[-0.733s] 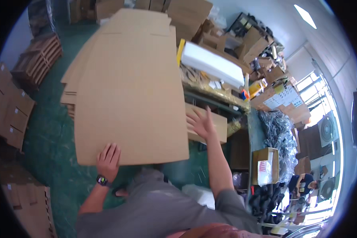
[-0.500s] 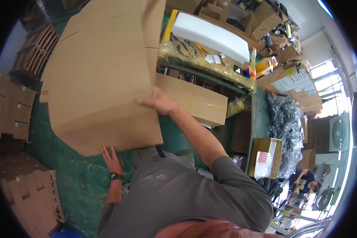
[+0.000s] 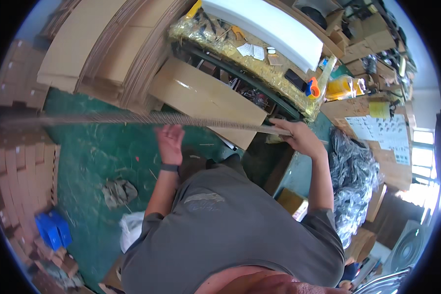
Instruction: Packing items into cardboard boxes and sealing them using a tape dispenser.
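A large brown cardboard sheet [image 3: 196, 121] is seen nearly edge-on, stretching across from the far left to my right hand. My right hand [image 3: 303, 138] is closed round its right end, thumb on one side and fingers on the other. Below the middle of the sheet, my left hand [image 3: 171, 144] has its palm turned up and its fingers apart, close to the sheet's lower edge. Whether those fingertips touch it cannot be made out, as they are blurred. Beyond the sheet stand stacks of flat cardboard [image 3: 127, 49].
A long carton [image 3: 206, 98] lies under a plastic-wrapped bench [image 3: 206, 36] carrying white foam [image 3: 269, 29], a phone [image 3: 295, 78] and an orange tape dispenser [image 3: 312, 88]. Crumpled clear plastic [image 3: 355, 181] heaps at right. On the green floor are a grey bundle [image 3: 119, 192] and a blue box [image 3: 53, 229].
The cardboard sheet has swung from broad-face view to nearly edge-on. My right hand has moved right with its end; my left hand has turned palm up. Flat stacks behind now show.
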`<state>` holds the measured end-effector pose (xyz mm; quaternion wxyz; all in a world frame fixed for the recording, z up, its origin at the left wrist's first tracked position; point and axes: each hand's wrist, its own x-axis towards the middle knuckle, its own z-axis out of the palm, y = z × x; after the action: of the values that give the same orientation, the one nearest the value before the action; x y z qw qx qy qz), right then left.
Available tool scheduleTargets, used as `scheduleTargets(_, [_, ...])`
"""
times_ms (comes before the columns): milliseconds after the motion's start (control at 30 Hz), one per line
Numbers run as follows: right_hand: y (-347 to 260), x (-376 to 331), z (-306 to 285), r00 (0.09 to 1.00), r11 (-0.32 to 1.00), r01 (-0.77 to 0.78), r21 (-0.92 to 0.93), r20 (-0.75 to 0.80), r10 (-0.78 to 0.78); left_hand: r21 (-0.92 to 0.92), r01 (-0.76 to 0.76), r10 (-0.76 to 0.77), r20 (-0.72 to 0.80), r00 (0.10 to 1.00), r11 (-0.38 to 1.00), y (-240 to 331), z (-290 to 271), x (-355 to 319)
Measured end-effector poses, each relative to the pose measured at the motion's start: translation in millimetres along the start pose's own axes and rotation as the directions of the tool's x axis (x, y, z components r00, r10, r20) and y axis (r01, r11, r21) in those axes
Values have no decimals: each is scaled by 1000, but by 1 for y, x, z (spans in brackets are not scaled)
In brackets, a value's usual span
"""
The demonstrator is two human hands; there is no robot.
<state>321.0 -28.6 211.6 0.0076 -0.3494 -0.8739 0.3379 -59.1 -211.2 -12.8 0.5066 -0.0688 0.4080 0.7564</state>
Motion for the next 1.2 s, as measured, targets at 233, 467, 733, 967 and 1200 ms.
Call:
scheduleTargets(233, [147,-88,-6,932,979,-143,148,353,83,633,-475,772,-345,534,612,66,-3,18])
scheduleTargets(467, [241,-96,-28,862,845,-407,346,452,230,205,-499,535,-198,821,842,55,-83,-4])
scheduleTargets(733, [205,-81,-49,885,815,-466,-344,-195,423,761,-192,370,-68,926,619,142,-62,-50])
scheduleTargets(967, [234,2,-46,704,795,-572,200,-377,602,899,-414,49,424,904,-146,225,-25,30])
scheduleTargets(1200, [238,10,8,786,832,-555,-24,-344,514,893,-408,-140,387,912,-191,266,-29,94])
